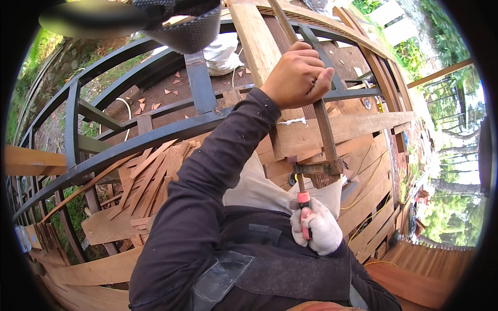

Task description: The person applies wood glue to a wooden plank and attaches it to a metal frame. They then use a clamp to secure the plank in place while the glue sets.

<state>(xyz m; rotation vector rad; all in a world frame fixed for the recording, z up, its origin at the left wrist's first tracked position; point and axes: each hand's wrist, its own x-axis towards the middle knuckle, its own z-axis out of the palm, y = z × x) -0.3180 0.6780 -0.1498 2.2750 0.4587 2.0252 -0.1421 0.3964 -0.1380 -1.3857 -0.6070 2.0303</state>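
Observation:
A long bar clamp (325, 129) lies across the timber in front of me, its rusty metal bar running away from my body. My left hand (300, 78), bare, is closed in a fist around the bar. Nearer my lap, my right hand (322, 228) wears a whitish glove and grips the clamp's red handle (303, 198). A threaded screw (300, 182) runs from that handle toward the wooden plank (353, 127). The rusty clamp jaw (319, 168) sits beside the plank's near edge. A pale wooden board (254, 39) extends away beyond my left hand.
A dark metal frame (199, 83) spans the left and far side. Thin wood offcuts (153, 179) are piled at my left. A white sack (222, 54) lies on the ground beyond the frame. A yellow cord (371, 217) crosses the planks at right. A dark mesh object (194, 31) hangs close at the top.

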